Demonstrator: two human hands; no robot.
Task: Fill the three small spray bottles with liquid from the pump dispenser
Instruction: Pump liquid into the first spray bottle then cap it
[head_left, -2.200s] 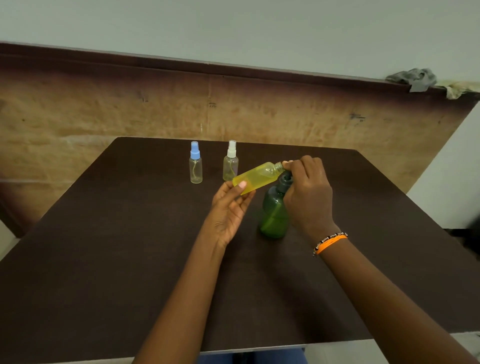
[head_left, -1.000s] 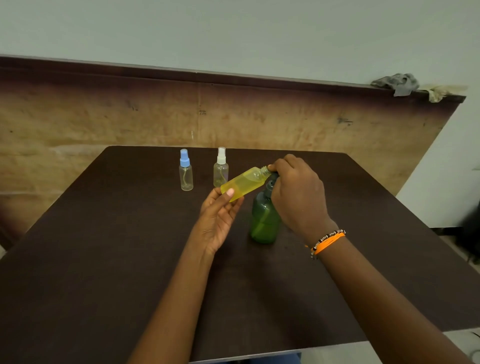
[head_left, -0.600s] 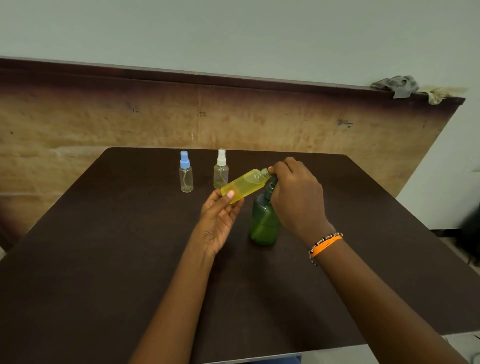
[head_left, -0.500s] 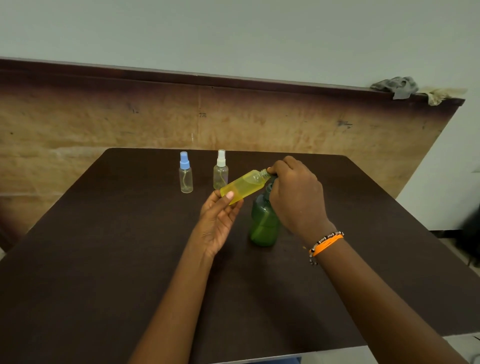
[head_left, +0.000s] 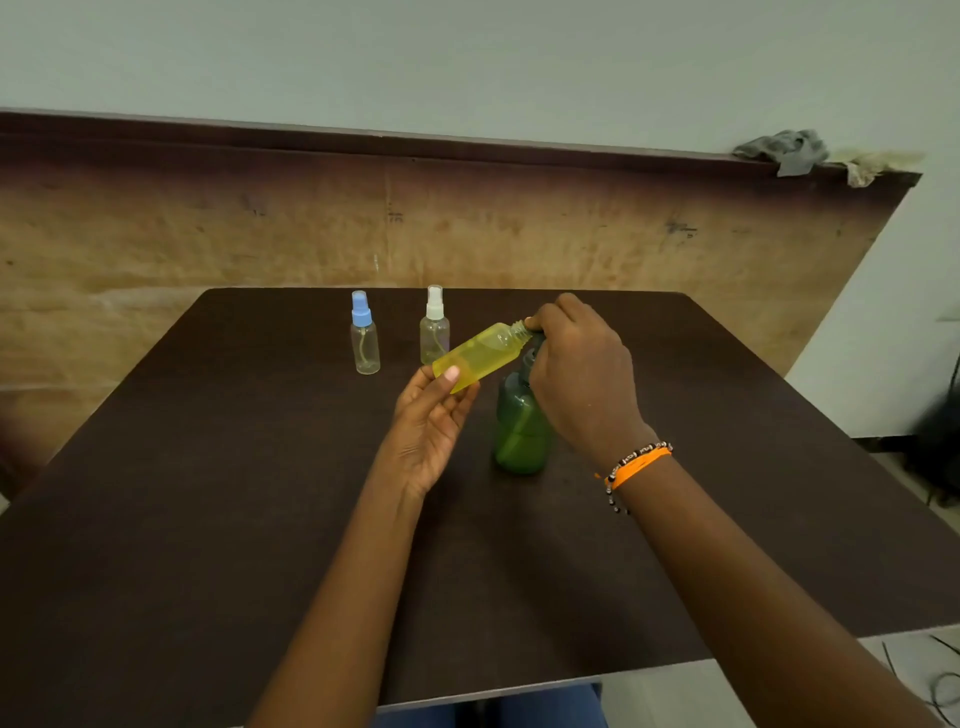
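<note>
While my left hand (head_left: 428, 431) pinches the yellow bottle (head_left: 480, 354) tilted, neck at the nozzle, my right hand (head_left: 579, 374) curls over the green pump dispenser (head_left: 521, 434) on the tabletop (head_left: 208, 493) — a slip would squirt liquid past the neck. The yellow bottle's fill I can't judge; the blue-capped bottle (head_left: 364, 338) and white-capped bottle (head_left: 434, 326) behind — capped, apparently empty.

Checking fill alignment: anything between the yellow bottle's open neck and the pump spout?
Nothing visible. The yellow bottle, tilted in the left hand, has its open neck right at the green dispenser head, which the right hand covers.
</note>
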